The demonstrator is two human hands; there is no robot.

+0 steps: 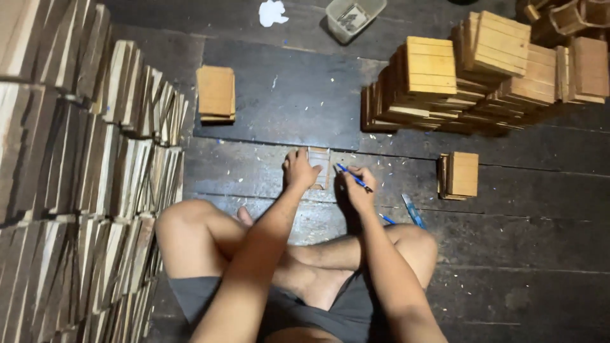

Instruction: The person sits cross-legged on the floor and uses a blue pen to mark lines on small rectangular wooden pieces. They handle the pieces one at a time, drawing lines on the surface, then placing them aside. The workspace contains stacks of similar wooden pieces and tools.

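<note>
Stacks of pale wooden slats [76,159] along the whole left side, packed on edge in rows, probably so that single pieces pull out easily within arm's reach. Beyond the knees, wide dark floorboards [521,254] with a darker flat sheet [286,95] laid across them, dusted with pale chips. At upper right, heap of slatted wooden panels [457,76], piled loosely and leaning on one another, well apart from the hands. Nearer, on the right, small upright stack of the same panels [460,174]; on the sheet's left end, another short stack [216,94] lying flat. At the top edge, grey plastic tub [352,18] beside a white scrap [273,11]. Directly ahead of the crossed legs, small wooden piece [319,166] flat on the floorboards, just at the sheet's near edge: light brown, roughly rectangular, upright in the view, partly hidden by fingers, surface detail too small to make out. Left hand [300,170] flat on its left side, fingers extended and pressing down, seemingly to keep it from sliding. Right hand [358,189] just beside its right edge, fingers pinched around a blue pen [352,176], tip angled toward the piece. Behind that hand, a blue tool [413,211] lying loose on the floor, close enough to grab.
</note>
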